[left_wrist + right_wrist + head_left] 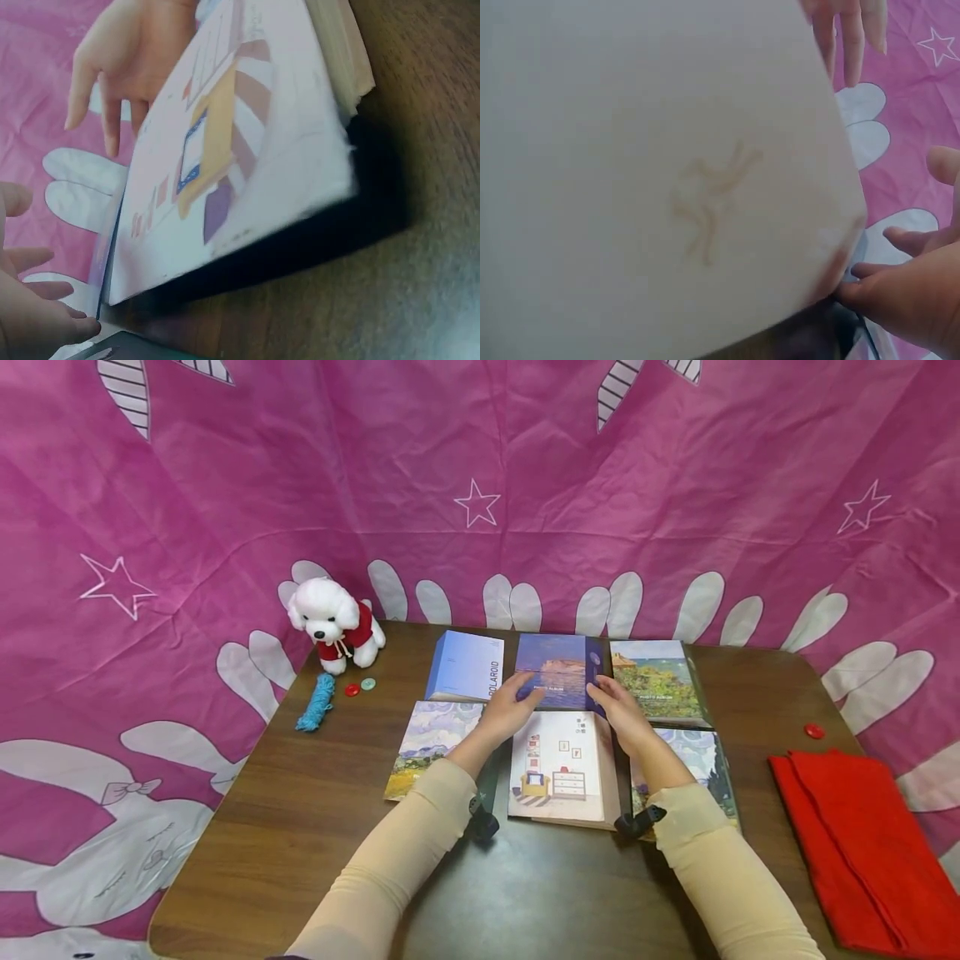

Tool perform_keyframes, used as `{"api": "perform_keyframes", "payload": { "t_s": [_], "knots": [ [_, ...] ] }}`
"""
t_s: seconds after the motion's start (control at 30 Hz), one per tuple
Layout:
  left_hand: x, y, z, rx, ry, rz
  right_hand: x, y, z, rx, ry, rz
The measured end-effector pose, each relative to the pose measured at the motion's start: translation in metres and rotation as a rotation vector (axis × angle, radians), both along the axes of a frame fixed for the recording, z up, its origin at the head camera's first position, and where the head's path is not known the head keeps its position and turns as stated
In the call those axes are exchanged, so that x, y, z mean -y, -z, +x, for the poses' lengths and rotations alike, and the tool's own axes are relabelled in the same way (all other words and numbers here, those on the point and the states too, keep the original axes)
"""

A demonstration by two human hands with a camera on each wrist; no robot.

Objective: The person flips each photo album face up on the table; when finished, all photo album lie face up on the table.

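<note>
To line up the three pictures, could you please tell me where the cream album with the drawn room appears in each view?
Head: the cream album lies front centre on the table, between both forearms.
Left wrist: it fills the middle, tilted across the frame, its page edges at the top right.
Right wrist: its pale cover fills most of the frame.
Shared landmark: the pink cloth with white petal shapes.

Bare table [300, 827] left of albums [558, 768]

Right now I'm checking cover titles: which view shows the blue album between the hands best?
The head view: the blue album lies flat with its cover mostly in sight between the left hand and right hand. Both wrist views show mainly the white album, only slivers of it.
</note>
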State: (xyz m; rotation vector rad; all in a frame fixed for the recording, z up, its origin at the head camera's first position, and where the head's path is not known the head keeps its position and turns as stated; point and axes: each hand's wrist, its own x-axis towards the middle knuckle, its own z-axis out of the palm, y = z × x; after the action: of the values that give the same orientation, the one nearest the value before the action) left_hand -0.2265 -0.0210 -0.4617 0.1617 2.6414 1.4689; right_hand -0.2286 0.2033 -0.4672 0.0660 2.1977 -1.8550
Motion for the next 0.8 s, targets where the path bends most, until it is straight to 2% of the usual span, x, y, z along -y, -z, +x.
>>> {"api": "perform_keyframes", "payload": {
  "t_s": [0.17,0.4,0.5,0.63,0.73,0.8],
  "knots": [
    [-0.002,0.004,-0.002,0.033,-0.024,0.012,0.005,0.000,-0.001,0.009,0.035,-0.046],
    [-0.004,0.006,-0.004,0.107,-0.045,0.094,0.006,-0.005,0.000,0.021,0.109,-0.155],
    [-0.006,0.008,-0.004,0.115,-0.032,0.114,0.007,-0.005,-0.002,-0.002,0.179,-0.153],
    [-0.011,0.009,-0.005,0.098,-0.034,0.112,0.011,-0.003,-0.007,-0.065,0.338,-0.165],
    [-0.015,0.008,-0.006,0.081,-0.036,0.099,0.012,-0.004,-0.010,-0.092,0.414,-0.231],
    [-0.017,0.008,-0.006,0.073,-0.021,0.081,0.012,-0.005,-0.011,-0.084,0.417,-0.308]
  ]
}}
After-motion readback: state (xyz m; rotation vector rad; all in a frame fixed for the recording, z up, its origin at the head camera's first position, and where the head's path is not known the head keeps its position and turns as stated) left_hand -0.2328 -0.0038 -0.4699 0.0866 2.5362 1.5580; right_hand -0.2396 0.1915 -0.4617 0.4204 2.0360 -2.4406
